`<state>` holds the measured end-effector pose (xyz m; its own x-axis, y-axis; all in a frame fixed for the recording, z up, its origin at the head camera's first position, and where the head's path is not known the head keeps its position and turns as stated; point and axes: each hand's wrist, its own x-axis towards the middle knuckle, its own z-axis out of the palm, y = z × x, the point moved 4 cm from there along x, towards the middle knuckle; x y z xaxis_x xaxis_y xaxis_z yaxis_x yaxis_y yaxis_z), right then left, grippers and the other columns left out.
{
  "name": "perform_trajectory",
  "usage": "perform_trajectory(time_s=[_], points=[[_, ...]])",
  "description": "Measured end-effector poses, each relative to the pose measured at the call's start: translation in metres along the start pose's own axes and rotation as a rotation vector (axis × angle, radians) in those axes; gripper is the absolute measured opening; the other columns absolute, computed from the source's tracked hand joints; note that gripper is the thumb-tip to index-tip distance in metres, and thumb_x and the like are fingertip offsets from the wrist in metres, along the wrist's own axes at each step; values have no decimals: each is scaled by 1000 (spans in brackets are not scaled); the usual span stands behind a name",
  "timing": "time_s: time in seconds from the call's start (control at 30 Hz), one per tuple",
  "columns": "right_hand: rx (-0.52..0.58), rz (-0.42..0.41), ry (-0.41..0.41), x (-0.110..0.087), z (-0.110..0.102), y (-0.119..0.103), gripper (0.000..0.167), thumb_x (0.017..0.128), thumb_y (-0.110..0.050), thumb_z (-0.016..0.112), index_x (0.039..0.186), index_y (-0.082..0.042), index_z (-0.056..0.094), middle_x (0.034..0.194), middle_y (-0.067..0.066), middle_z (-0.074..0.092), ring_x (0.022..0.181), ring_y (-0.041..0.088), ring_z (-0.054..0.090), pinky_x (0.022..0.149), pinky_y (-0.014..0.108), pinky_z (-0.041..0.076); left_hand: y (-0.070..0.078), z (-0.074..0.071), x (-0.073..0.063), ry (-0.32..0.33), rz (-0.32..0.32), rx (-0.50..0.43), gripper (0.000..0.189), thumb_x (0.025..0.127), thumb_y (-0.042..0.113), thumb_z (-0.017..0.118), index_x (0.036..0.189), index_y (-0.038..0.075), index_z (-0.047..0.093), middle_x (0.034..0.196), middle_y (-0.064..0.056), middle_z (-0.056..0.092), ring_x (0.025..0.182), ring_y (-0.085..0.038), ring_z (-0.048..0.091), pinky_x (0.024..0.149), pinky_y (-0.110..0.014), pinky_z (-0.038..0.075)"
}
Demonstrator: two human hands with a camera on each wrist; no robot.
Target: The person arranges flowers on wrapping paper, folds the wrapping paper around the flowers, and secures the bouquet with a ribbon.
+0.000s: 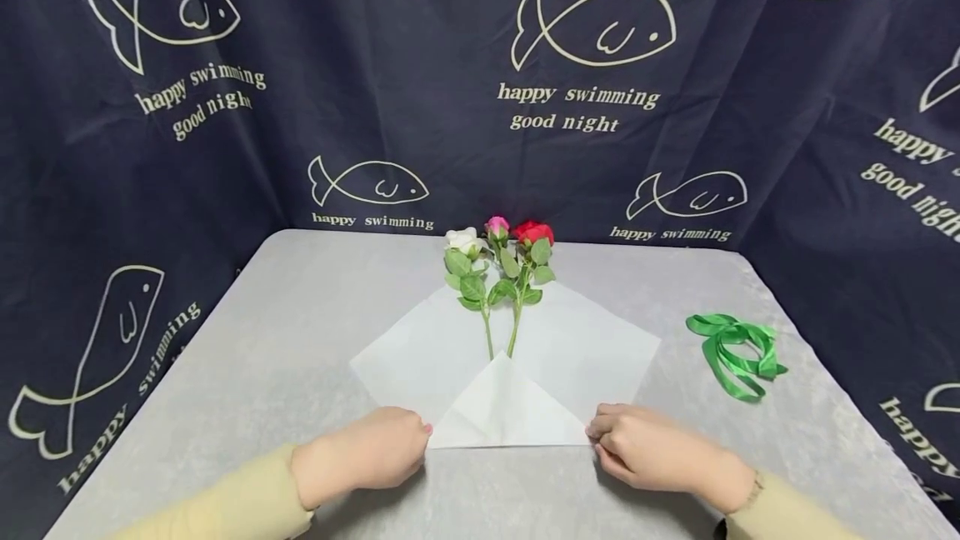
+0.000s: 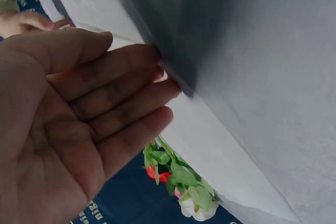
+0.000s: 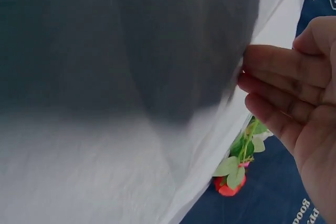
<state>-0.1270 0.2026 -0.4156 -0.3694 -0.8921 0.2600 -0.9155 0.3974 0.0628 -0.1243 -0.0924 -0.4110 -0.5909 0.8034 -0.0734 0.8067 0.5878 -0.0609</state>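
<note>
A sheet of white wrapping paper (image 1: pixel 600 348) lies on the table, its near corner folded up into a triangular flap (image 1: pixel 502 411). The lower stem ends of the artificial flowers are hidden under that flap. A white rose (image 1: pixel 465 241), a pink bud (image 1: pixel 497 227) and a red rose (image 1: pixel 534 232) lie with their heads past the paper's far edge. At the left end of the fold, my left hand (image 1: pixel 386 444) touches the paper with extended fingers (image 2: pixel 131 90). My right hand (image 1: pixel 648 448) rests at the other end, its fairly straight fingertips (image 3: pixel 254 56) against the folded edge.
A loosely coiled green ribbon (image 1: pixel 738 352) lies on the right side of the grey table (image 1: pixel 300 307). Dark blue cloth (image 1: pixel 450 82) with fish drawings and lettering hangs behind the table and along both sides.
</note>
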Motion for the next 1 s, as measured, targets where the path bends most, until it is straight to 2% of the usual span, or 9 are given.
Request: perform_trajectory(time_s=[0.13, 0.3, 0.47, 0.57, 0.67, 0.77, 0.83, 0.9, 1.0], points=[[38, -7, 6, 1, 3, 1, 35, 70, -8, 68, 48, -21, 44, 78, -9, 53, 72, 4, 49, 66, 20, 45, -2, 4, 12, 53, 47, 8, 14, 83, 27, 70, 76, 14, 73, 65, 5, 65, 57, -3, 54, 59, -19, 48], [168, 6, 1, -8, 5, 8, 26, 70, 1, 64, 54, -18, 56, 85, -8, 59, 79, 3, 55, 70, 17, 47, 1, 10, 29, 59, 86, 122, 27, 77, 47, 71, 73, 20, 73, 64, 9, 63, 55, -2, 52, 57, -18, 44], [240, 32, 8, -12, 4, 13, 16, 74, 5, 61, 73, -8, 70, 92, -2, 66, 87, 8, 64, 76, 18, 51, 5, 9, 39, 95, 99, 220, 36, 72, 53, 72, 81, 19, 66, 68, 9, 61, 58, -5, 51, 54, -20, 40], [211, 66, -18, -4, 1, 12, 12, 79, 0, 62, 75, -9, 69, 85, -5, 64, 80, 5, 62, 71, 19, 51, 9, 7, 41, 186, 138, 290, 39, 72, 50, 75, 89, 19, 59, 78, 9, 58, 68, -9, 53, 54, -24, 39], [157, 120, -68, 13, -1, 9, 26, 85, -8, 61, 61, -18, 57, 68, -13, 53, 63, -1, 51, 59, 20, 46, 14, 6, 43, 293, 191, 335, 35, 72, 39, 75, 93, 19, 56, 86, 8, 55, 75, -11, 52, 54, -26, 38], [50, 164, -72, 32, -1, 5, 30, 86, -16, 62, 60, -21, 48, 61, -15, 42, 54, 0, 41, 53, 23, 42, 20, 7, 47, 340, 224, 375, 28, 74, 30, 72, 95, 18, 57, 86, 7, 55, 76, -11, 51, 54, -26, 37], [-3, 153, -44, 42, 2, 0, 19, 84, -18, 65, 68, -18, 56, 67, -11, 52, 60, 4, 51, 58, 25, 48, 24, 8, 49, 329, 234, 406, 28, 76, 28, 70, 99, 18, 59, 86, 7, 57, 75, -11, 53, 54, -25, 39], [-29, 107, -22, 51, 8, -7, 9, 83, -19, 66, 87, -12, 66, 85, -3, 64, 78, 11, 62, 71, 27, 53, 27, 8, 51, 302, 233, 438, 29, 78, 28, 69, 104, 17, 61, 87, 6, 61, 75, -11, 55, 55, -25, 42], [-12, 10, -53, 58, 18, -16, 40, 86, -21, 64, 123, -5, 60, 124, 7, 61, 113, 19, 59, 94, 31, 48, 31, 7, 52, 252, 230, 485, 35, 79, 29, 69, 110, 15, 63, 92, 4, 65, 77, -10, 58, 57, -24, 46]])
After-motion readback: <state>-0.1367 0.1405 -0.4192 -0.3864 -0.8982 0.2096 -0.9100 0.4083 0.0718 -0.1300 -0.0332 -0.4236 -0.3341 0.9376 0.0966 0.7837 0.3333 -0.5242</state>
